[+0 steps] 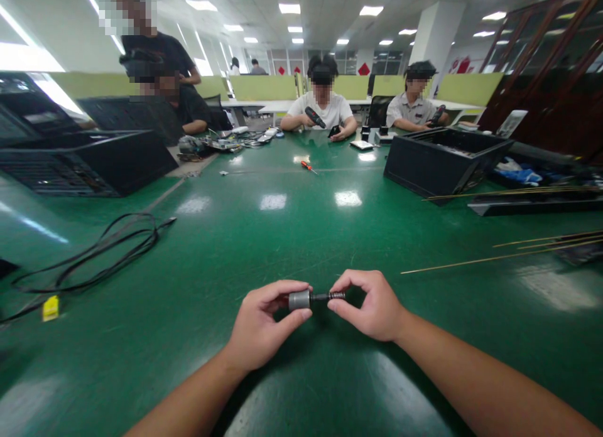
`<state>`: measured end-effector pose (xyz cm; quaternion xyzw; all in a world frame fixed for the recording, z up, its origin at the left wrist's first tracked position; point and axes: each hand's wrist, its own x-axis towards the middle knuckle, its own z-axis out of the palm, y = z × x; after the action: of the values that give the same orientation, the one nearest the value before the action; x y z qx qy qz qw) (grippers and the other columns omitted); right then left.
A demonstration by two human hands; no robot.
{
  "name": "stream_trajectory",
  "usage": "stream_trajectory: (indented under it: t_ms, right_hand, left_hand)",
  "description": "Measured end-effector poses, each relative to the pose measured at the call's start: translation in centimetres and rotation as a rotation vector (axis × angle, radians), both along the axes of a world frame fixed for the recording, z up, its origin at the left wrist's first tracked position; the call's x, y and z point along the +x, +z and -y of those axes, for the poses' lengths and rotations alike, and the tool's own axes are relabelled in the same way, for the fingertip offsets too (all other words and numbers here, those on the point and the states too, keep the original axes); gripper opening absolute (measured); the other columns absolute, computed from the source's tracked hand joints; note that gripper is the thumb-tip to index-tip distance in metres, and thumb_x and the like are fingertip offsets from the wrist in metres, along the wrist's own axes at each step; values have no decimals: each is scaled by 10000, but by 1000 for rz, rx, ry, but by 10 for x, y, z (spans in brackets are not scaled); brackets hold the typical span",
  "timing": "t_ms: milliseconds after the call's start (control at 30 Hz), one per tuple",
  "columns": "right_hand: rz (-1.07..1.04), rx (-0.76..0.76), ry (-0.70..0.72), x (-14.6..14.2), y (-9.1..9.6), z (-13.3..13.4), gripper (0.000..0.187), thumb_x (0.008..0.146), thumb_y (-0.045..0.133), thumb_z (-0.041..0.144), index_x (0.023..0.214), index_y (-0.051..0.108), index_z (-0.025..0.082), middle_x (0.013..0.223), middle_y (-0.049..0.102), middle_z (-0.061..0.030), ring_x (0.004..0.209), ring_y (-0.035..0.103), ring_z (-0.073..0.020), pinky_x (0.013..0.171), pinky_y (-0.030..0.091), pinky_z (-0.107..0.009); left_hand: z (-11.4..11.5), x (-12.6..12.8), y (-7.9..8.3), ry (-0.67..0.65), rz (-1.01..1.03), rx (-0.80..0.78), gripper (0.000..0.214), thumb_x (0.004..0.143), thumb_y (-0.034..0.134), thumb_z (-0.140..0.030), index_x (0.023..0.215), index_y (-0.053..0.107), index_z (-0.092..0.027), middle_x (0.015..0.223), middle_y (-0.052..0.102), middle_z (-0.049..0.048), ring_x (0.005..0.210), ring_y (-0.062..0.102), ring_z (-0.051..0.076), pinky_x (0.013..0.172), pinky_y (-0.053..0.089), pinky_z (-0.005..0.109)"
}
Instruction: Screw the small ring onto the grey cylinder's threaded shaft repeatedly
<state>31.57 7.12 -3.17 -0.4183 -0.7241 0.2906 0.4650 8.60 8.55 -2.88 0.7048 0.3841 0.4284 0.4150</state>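
Observation:
Just above the green tabletop I hold a small metal part between both hands. Its thick end is a grey metal cylinder (299,299), gripped between the thumb and fingers of my left hand (259,324). A thin dark shaft (320,297) sticks out of the cylinder to the right and ends in a ribbed, coil-like tip (337,295). My right hand (374,305) pinches that tip between thumb and index finger. The part lies nearly level, and the shaft between my hands is bare. My fingers partly cover both ends.
An orange screwdriver (307,166) lies farther out on the green table (226,248). Looped black cables (103,252) with a yellow tag (51,307) are at left. Black metal cases (94,164) stand on both sides. Thin brass-coloured rods (447,264) reach in from the right. Several people sit or stand beyond.

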Motion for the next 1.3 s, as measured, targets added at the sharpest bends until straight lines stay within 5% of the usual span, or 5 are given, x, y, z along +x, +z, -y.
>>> stream_trajectory:
  t_ms: [1300]
  right_hand:
    - [-20, 7, -4, 4, -1, -3, 97, 760, 729, 168, 842, 683, 190, 776, 728, -23, 711, 685, -173, 693, 528, -267]
  left_hand:
    - [-2, -2, 1, 16, 5, -33, 288, 751, 806, -210, 1030, 747, -166, 1013, 763, 96, 919, 739, 217, 841, 606, 276]
